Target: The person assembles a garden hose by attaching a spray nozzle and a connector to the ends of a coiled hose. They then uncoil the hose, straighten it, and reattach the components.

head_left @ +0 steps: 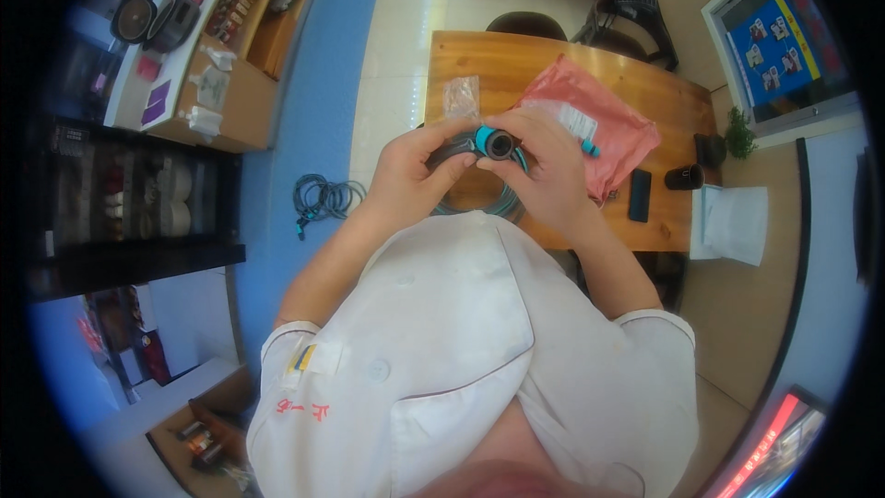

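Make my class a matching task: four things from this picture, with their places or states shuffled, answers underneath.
1. Black-and-teal tubular fitting
2. Pinkish-red plastic bag
3. Dark, looped hose-like coil
4. Flat black rectangular object

A. On the floor, left of the wooden table
B. On that table, between the bag and a black cup
C. Held by left hand and right hand
D. Spread on that table, showing a white label

Pairs: 1-C, 2-D, 3-A, 4-B

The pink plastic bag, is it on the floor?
No, the pink plastic bag lies spread out on the wooden table.
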Motion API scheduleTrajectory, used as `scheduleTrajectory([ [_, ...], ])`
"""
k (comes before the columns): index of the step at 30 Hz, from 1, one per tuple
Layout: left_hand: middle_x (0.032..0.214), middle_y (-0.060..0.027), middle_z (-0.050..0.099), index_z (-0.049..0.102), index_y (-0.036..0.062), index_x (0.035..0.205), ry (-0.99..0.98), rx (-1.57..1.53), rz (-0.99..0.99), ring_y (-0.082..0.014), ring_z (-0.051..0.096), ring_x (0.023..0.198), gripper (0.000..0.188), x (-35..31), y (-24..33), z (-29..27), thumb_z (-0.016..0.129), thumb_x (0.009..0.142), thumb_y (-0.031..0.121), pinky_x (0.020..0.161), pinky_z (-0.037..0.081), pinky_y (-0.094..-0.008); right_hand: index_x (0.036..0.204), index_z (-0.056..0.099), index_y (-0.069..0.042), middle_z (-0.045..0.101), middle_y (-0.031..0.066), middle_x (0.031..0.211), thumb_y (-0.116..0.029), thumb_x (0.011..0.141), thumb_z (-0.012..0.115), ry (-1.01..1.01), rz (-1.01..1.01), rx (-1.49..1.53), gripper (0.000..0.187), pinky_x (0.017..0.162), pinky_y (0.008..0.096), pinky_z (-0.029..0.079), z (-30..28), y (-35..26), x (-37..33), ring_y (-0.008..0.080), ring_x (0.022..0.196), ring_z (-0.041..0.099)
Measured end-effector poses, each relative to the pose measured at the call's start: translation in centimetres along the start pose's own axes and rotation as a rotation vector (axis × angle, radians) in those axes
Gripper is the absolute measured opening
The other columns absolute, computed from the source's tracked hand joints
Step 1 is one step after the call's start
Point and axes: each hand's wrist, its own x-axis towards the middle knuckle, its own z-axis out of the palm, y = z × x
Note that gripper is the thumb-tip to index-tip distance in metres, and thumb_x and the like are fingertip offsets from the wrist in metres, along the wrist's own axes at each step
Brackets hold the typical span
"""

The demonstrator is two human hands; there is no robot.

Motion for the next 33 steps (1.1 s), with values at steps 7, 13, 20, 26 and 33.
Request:
scheduleTrajectory([
  [7,0.109,-0.0093,0.076,0.069,-0.0003,0.132,-0.009,-0.033,0.014,-0.0114,0.07,0.096,0.035,-0.5,-0.3,0.7,0.071,0.097,0.0,0.086,0.056,-0.0267,0.115,0.075,-0.004,0.068,0.0107,0.103,-0.011,0.075,0.091,0.019,-0.048,-0.064,0.044,0.083,0.035,0.055,-0.4,-0.1,-0.1,0.0293,0.099,0.067],
  [13,0.11,-0.0082,0.076,0.068,-0.0006,0.131,0.035,-0.081,0.009,-0.011,0.069,0.097,0.033,-0.9,0.0,1.1,0.07,0.098,0.002,0.087,0.056,-0.0259,0.118,0.074,-0.003,0.069,0.0126,0.117,-0.009,0.076,0.089,0.005,0.006,0.006,0.045,0.089,0.0362,0.056,-0.1,-0.1,-0.5,0.0289,0.104,0.068],
  [20,0.102,-0.008,0.074,0.064,0.001,0.129,0.055,-0.128,0.009,-0.0113,0.068,0.093,0.032,-1.2,-0.2,1.4,0.072,0.098,0.004,0.084,0.055,-0.0268,0.117,0.073,-0.006,0.071,0.0108,0.114,-0.009,0.074,0.089,0.004,-0.131,-0.092,0.045,0.083,0.04,0.056,-0.1,0.1,-0.2,0.0315,0.097,0.068],
  [26,0.09,-0.0061,0.069,0.065,0.0026,0.122,0.041,0.04,-0.023,-0.012,0.061,0.08,0.036,-1.2,-0.3,1.3,0.081,0.09,0.006,0.074,0.052,-0.0271,0.112,0.072,-0.008,0.072,0.0095,0.102,-0.007,0.072,0.089,-0.014,-0.138,-0.049,0.044,0.079,0.0411,0.055,0.1,0.0,-0.4,0.0321,0.092,0.068],
  [33,0.094,-0.0023,0.069,0.069,0.0026,0.115,0.075,-0.024,-0.076,-0.0093,0.059,0.076,0.035,-1.0,-0.1,1.2,0.083,0.083,0.003,0.069,0.051,-0.0255,0.113,0.07,-0.005,0.07,0.0119,0.104,0.0,0.076,0.086,-0.069,0.01,0.174,0.041,0.083,0.0375,0.056,0.2,0.5,-0.9,0.0311,0.096,0.069],
])
